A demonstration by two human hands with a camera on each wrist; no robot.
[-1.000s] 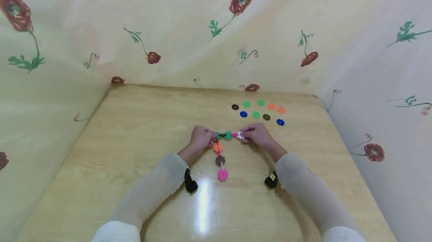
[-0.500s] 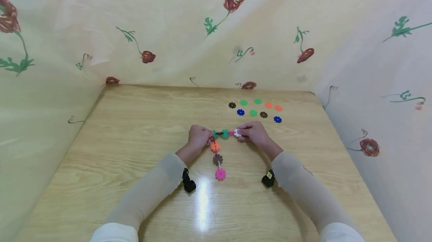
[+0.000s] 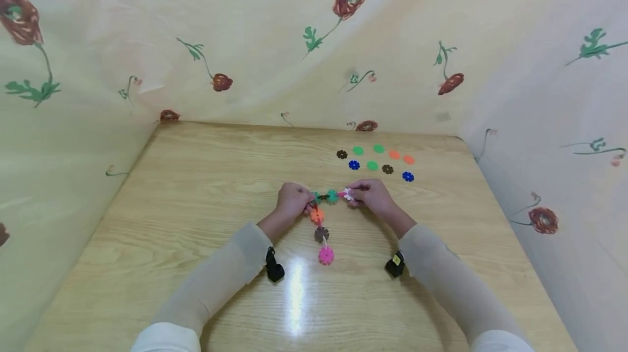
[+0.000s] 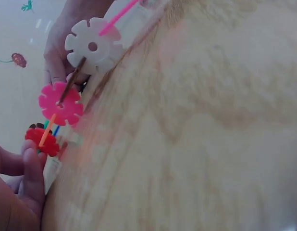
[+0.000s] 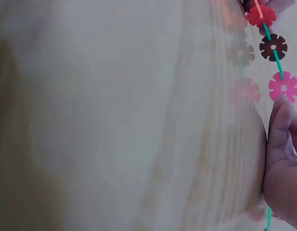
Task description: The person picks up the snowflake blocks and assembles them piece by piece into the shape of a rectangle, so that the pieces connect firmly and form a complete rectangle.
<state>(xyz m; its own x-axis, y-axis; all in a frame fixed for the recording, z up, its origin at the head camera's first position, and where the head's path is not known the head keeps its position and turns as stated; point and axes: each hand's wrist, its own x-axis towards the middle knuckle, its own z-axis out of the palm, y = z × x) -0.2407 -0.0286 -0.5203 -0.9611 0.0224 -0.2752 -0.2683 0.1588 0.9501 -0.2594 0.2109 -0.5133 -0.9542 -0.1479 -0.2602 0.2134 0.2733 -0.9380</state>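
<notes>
A chain of slotted flower-shaped discs, joined edge to edge, makes a corner on the table. My left hand (image 3: 293,199) pinches it at the corner, beside a red disc (image 4: 51,147). My right hand (image 3: 375,196) holds the white disc (image 3: 347,194) at the right end between thumb and fingers. Between the hands run a green disc (image 3: 332,195) and other discs set on edge. Toward me extend an orange disc (image 3: 317,215), a dark brown disc (image 3: 321,234) and a pink disc (image 3: 326,255). The fingers partly cover the pinched pieces.
Loose discs lie in two rough rows behind the right hand, among them a blue disc (image 3: 354,165), a green disc (image 3: 372,165) and an orange disc (image 3: 409,159). Flower-print sheeting (image 3: 275,41) walls the wooden table (image 3: 196,177) at the back and sides.
The head view sways slightly and comes back. Both hands keep their holds on the chain, and the loose discs stay where they lie.
</notes>
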